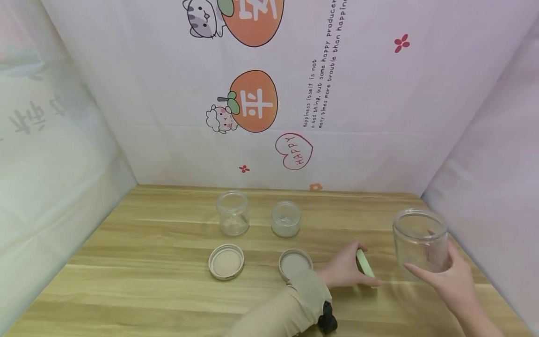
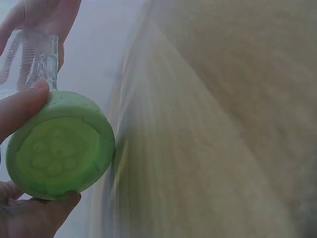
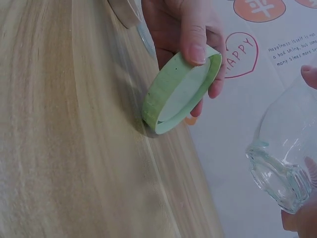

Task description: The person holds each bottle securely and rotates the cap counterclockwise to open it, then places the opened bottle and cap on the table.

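Observation:
In the head view, my left hand (image 1: 347,267) pinches a round green lid (image 1: 365,265) by its edges, thumb on one side and fingers on the other. The lid stands on edge close to the table, its outer face with a pattern of small circles in the left wrist view (image 2: 59,148). To the right, my right hand (image 1: 456,281) grips a large clear glass jar (image 1: 418,245) round its side, with the rim up. Jar and lid are apart. Whether the jar touches the table, I cannot tell.
Toward the back of the wooden table (image 1: 160,243) stand a taller glass jar (image 1: 233,215) and a shorter one (image 1: 286,220). Before them lie two round lids, one at the left (image 1: 226,262) and another (image 1: 294,263) partly behind my left sleeve. Printed cloth (image 1: 358,154) hangs behind.

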A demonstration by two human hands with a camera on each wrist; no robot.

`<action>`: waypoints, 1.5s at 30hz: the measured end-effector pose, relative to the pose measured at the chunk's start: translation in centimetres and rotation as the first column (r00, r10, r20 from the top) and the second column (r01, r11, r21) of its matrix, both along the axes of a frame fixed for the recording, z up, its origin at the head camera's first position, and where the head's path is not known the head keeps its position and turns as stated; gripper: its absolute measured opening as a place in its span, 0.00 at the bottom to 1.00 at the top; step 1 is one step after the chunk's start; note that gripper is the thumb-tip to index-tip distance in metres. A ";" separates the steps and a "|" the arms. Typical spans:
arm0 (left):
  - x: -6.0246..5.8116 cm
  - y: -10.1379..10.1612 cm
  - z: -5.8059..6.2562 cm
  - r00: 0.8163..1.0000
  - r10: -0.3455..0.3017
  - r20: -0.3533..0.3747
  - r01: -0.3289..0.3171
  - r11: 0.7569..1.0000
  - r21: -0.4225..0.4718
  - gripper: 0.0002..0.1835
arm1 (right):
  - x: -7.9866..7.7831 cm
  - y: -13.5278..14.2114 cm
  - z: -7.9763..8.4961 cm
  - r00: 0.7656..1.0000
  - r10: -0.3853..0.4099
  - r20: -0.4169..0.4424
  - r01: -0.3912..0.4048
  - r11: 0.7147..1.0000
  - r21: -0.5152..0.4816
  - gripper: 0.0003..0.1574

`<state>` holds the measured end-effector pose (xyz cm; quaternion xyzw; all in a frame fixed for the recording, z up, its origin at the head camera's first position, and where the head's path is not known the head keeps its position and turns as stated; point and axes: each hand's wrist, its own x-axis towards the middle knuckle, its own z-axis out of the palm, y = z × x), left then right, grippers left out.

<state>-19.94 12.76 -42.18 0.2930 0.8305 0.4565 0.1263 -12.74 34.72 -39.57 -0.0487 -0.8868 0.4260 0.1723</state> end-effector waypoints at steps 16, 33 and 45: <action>-1.0 -0.8 0.2 0.989 -0.062 -0.136 0.033 0.977 -0.212 0.46 | 0.1 0.1 -0.5 0.995 -0.019 0.100 0.011 0.997 0.079 0.62; -1.3 -0.8 -0.1 0.977 -0.107 -0.185 0.042 0.945 -0.324 0.46 | -0.3 -0.5 -1.0 0.997 -0.020 0.070 0.016 0.998 0.057 0.59; -0.9 -3.0 2.4 0.977 -0.112 -0.181 0.063 0.965 -0.256 0.37 | -1.2 -1.2 -0.8 0.999 0.041 0.025 -0.038 0.993 -0.108 0.54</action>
